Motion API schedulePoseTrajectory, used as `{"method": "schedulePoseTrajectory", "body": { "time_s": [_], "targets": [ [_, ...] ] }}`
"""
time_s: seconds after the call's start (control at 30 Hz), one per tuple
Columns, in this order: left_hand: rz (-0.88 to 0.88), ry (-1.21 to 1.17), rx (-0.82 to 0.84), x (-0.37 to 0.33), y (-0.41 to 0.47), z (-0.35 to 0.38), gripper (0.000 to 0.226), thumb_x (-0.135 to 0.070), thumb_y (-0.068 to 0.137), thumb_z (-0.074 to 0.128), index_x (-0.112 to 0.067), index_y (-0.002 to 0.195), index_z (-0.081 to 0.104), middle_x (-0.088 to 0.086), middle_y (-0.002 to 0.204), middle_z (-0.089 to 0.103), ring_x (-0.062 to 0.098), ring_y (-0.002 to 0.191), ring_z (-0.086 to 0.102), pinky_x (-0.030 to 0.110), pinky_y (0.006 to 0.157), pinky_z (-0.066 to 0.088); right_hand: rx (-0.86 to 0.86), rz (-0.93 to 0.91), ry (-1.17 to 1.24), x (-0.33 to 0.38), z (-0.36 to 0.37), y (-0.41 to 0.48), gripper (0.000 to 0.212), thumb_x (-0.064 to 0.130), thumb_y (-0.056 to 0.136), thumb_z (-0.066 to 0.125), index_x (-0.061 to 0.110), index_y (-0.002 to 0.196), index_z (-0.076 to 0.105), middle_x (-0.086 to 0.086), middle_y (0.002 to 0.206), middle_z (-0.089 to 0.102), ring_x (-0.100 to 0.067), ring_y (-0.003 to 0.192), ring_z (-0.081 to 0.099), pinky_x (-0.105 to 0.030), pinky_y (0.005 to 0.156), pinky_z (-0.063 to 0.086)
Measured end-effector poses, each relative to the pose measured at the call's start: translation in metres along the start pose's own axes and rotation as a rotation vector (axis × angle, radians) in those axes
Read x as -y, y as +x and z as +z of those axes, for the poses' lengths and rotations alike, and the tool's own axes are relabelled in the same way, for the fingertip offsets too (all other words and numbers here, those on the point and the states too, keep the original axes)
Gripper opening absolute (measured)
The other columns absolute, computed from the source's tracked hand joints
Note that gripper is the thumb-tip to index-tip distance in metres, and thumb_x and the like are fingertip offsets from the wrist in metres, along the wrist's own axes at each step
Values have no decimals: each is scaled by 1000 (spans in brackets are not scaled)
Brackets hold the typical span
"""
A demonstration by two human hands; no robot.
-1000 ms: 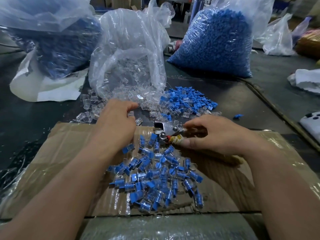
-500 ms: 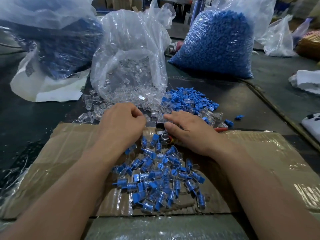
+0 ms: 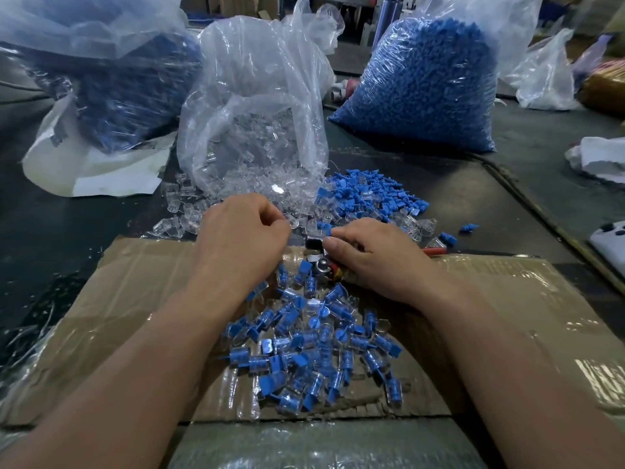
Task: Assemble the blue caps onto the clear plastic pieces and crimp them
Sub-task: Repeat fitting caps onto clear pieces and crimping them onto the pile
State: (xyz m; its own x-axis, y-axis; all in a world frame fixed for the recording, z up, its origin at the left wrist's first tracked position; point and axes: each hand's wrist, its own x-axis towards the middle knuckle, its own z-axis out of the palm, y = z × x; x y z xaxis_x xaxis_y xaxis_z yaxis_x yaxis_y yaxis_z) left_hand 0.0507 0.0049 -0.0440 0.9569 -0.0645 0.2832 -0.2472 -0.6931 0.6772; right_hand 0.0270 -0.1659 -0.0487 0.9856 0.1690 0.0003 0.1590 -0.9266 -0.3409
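Right hand (image 3: pixel 375 255) shifted left — loose blue plastic caps (image 3: pixel 372 194) lie just far of it; left hand (image 3: pixel 243 238) curled, both grips unclear.

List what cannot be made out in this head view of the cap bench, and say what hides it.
Head view: what the left hand holds, if anything; its curled fingers face away.
Head view: most of the crimping tool, covered by the right hand; grip unclear.
Head view: the white object, cut off by the right edge.
Head view: contents of the far left bag, blurred by crumpled plastic.
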Motion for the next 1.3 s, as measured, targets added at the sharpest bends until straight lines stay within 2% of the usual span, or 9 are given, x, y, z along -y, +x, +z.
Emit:
{"method": "schedulePoseTrajectory", "body": {
  "time_s": [0.07,0.17,0.23,0.37,0.57,0.63,0.8,1.03,1.3],
  "targets": [
    [4,10,-2,0,0,1,27,-18,84,60,-30,60,53,-18,62,53,-2,61,48,14,53,27,23,16,41,1,1,0,50,52,92,31,27,130,49,3,133,49,-13,122,41,-41,103,30],
    [5,13,-2,-1,0,1,28,-18,85,60,-30,60,53,-17,61,53,-1,59,49,16,52,30,56,35,31,3,1,0,59,58,89,29,28,139,38,5,145,38,-13,132,33,-46,110,23],
    [7,10,9,-1,-1,1,27,-18,85,60,-30,61,53,-17,62,54,-1,59,49,16,52,31,58,48,34,3,-1,1,60,60,87,28,25,133,46,2,140,45,-15,127,39,-46,107,26],
    [6,4,19,-3,-3,0,27,-17,84,61,-29,62,53,-16,62,54,-2,59,49,14,52,29,42,23,-26,6,-1,1,60,61,86,24,14,95,60,0,98,56,-15,93,50,-41,93,37],
    [5,-15,35,-5,-3,-1,28,-16,85,60,-29,61,53,-16,62,53,-2,59,48,14,53,29,-39,-19,5,6,-3,-1,46,44,95,31,13,81,62,2,77,53,-6,70,46,-24,63,34],
    [7,-22,34,-5,-3,-2,28,-16,85,60,-29,61,53,-17,61,53,-3,59,49,13,52,29,-80,-15,44,4,-5,-1,42,35,97,35,8,79,61,5,69,50,-4,63,42,-28,58,30],
    [9,-29,40,-6,-4,-3,29,-14,85,60,-30,61,53,-17,61,53,-4,57,49,11,51,29,-89,97,256,-5,-7,2,30,8,91,44,18,108,66,14,95,56,1,83,49,0,65,34],
    [19,-41,43,-6,-4,-3,29,-14,84,60,-30,61,53,-16,61,55,-2,59,50,14,52,31,-1,105,220,-11,-10,5,39,3,86,42,22,108,67,18,93,47,12,74,41,0,64,26],
    [20,-35,54,-8,-5,-3,28,-14,85,60,-28,62,54,-16,62,54,-3,58,49,12,52,31,31,89,344,-13,-13,1,37,2,86,45,37,78,52,18,88,53,3,79,49,-11,59,37]
  ]
}}
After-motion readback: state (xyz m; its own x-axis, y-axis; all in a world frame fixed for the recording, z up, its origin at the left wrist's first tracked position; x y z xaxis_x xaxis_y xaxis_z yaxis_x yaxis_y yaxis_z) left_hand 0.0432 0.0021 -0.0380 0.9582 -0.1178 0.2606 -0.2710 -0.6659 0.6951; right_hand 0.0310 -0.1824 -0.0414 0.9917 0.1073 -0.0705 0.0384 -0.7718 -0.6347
